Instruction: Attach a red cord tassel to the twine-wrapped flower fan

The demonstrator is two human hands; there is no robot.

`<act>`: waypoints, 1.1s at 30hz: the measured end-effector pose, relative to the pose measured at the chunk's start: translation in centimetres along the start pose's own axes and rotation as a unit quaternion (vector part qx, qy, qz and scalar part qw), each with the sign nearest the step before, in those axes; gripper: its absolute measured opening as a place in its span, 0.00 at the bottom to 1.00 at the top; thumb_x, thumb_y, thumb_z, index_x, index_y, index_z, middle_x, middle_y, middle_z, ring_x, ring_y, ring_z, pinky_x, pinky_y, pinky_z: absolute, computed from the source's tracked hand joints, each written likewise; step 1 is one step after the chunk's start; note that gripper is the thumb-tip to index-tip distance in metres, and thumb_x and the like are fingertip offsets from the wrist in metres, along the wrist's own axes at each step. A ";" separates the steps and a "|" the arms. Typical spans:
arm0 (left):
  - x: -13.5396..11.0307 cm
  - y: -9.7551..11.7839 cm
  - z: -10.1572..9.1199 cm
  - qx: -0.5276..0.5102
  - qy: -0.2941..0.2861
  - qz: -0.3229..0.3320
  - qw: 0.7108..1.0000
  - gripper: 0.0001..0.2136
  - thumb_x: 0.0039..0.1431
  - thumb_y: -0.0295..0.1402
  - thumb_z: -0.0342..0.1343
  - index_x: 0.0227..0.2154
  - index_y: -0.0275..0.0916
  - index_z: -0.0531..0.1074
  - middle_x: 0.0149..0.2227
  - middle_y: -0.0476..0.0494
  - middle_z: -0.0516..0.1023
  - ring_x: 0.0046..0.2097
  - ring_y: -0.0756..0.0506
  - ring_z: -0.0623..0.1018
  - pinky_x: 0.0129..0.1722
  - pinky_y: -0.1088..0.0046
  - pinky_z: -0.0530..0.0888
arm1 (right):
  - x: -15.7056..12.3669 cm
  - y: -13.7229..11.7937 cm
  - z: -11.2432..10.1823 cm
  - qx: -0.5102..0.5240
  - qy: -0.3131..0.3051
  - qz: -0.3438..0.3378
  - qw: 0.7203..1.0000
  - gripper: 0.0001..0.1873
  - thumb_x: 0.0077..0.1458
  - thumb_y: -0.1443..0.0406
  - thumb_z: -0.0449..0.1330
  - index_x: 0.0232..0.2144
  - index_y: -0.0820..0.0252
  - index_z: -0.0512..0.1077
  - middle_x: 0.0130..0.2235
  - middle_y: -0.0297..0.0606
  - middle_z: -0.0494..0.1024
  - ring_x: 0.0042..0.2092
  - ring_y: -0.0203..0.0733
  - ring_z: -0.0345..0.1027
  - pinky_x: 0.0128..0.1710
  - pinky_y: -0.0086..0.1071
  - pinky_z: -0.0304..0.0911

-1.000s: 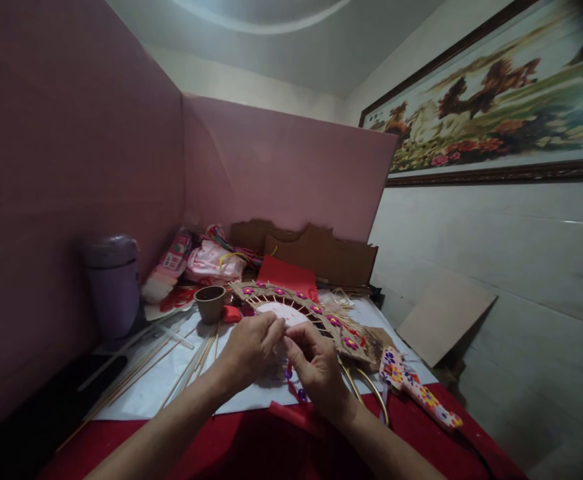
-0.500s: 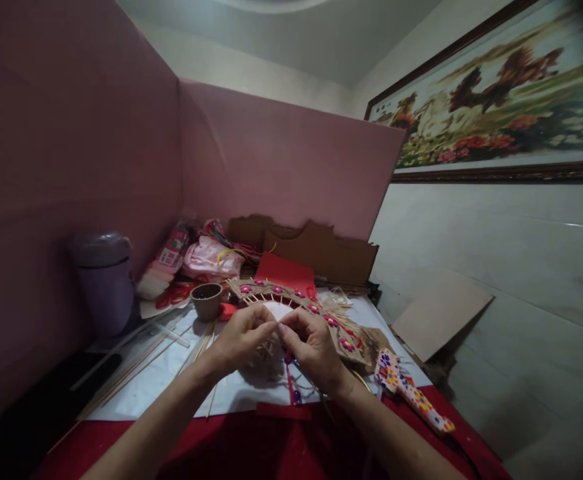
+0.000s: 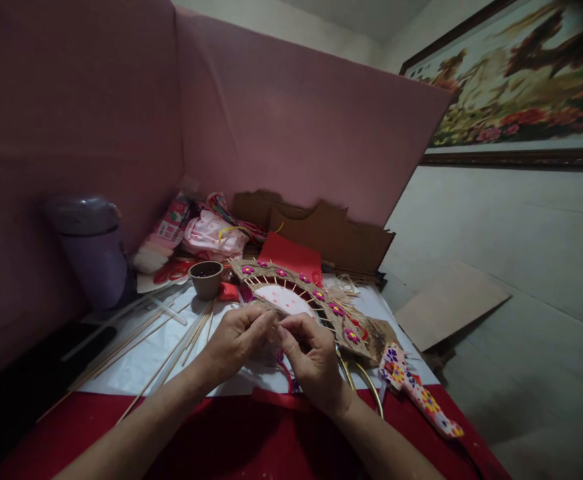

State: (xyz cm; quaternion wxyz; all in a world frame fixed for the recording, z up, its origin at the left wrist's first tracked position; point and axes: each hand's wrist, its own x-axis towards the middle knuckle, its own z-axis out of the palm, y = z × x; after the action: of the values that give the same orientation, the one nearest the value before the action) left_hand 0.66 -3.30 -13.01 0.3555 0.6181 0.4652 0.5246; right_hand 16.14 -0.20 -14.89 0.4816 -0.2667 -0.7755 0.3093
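Observation:
My left hand (image 3: 244,337) and my right hand (image 3: 311,360) meet at the fingertips in the middle. Both are closed in a pinch, and whatever they hold is too small or hidden to make out. Just behind them lies a fan-shaped craft piece: an outer burlap band (image 3: 266,271) with purple felt flowers (image 3: 352,335), thin sticks like spokes, and an inner panel of white cloth with pink dots (image 3: 285,299). Its lower part is hidden by my hands. A purple ribbon (image 3: 285,367) hangs below the fingers.
On the left are a purple cup (image 3: 91,257), a small brown pot (image 3: 206,280) and thin sticks (image 3: 138,343). Cardboard (image 3: 331,237) and red paper (image 3: 291,255) stand behind. To the right lie gold hoops (image 3: 371,387) and a flowered glue gun (image 3: 418,393).
The view has tipped downward. My fingertips have come nearer and lower against the craft piece, so more of the dotted cloth shows above them. Both hands remain pinched together.

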 end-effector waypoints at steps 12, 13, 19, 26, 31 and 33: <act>-0.5 -0.2 0.1 -0.019 0.013 -0.015 1.000 0.17 0.59 0.45 0.49 0.27 0.35 0.69 0.23 0.51 0.65 0.25 0.52 0.64 0.24 0.77 0.61 | -0.1 -0.2 -0.5 -0.036 0.028 -0.045 0.998 0.05 0.57 0.67 0.55 0.31 0.63 0.70 0.23 0.31 0.68 0.23 0.32 0.60 0.23 0.26 0.57; -0.6 -0.3 0.2 -0.021 0.000 -0.012 1.000 0.15 0.59 0.44 0.50 0.27 0.36 0.69 0.24 0.50 0.66 0.26 0.52 0.65 0.25 0.76 0.62 | -0.1 -0.2 -0.4 -0.045 0.026 -0.053 0.997 0.05 0.57 0.68 0.55 0.31 0.63 0.70 0.24 0.32 0.69 0.23 0.33 0.61 0.23 0.26 0.57; -0.7 -1.0 0.4 0.003 -0.009 0.020 1.000 0.13 0.62 0.39 0.47 0.25 0.37 0.66 0.24 0.51 0.64 0.27 0.51 0.63 0.27 0.75 0.61 | 0.0 -0.4 -0.2 -0.063 0.004 -0.084 0.994 0.05 0.56 0.69 0.55 0.33 0.64 0.71 0.26 0.35 0.72 0.25 0.33 0.65 0.25 0.26 0.60; -0.8 -0.8 0.2 0.038 -0.028 0.032 0.998 0.10 0.62 0.36 0.47 0.26 0.38 0.63 0.26 0.51 0.63 0.29 0.51 0.63 0.29 0.74 0.61 | 0.1 -0.7 -0.5 -0.075 -0.004 -0.099 0.992 0.05 0.56 0.71 0.55 0.34 0.66 0.71 0.28 0.38 0.75 0.26 0.34 0.68 0.26 0.26 0.62; -0.7 -1.0 0.3 0.038 -0.027 0.028 0.998 0.12 0.62 0.38 0.46 0.26 0.38 0.63 0.25 0.52 0.62 0.28 0.51 0.62 0.27 0.74 0.60 | -0.1 -0.6 -0.4 -0.088 0.008 -0.115 0.989 0.05 0.56 0.71 0.55 0.34 0.65 0.71 0.27 0.38 0.75 0.27 0.34 0.68 0.27 0.26 0.62; -0.7 -1.0 0.3 0.048 -0.029 0.027 0.998 0.13 0.62 0.39 0.45 0.25 0.38 0.63 0.25 0.52 0.61 0.27 0.51 0.61 0.27 0.74 0.59 | -0.2 -0.6 -0.4 -0.092 0.007 -0.121 0.988 0.05 0.56 0.71 0.56 0.33 0.65 0.71 0.27 0.37 0.74 0.26 0.34 0.67 0.26 0.25 0.62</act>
State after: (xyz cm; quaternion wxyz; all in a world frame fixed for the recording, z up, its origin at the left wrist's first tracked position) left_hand 0.77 -3.62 -14.19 0.3245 0.6616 0.4628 0.4928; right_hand 16.51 -0.63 -14.41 0.4940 -0.2157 -0.8240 0.1742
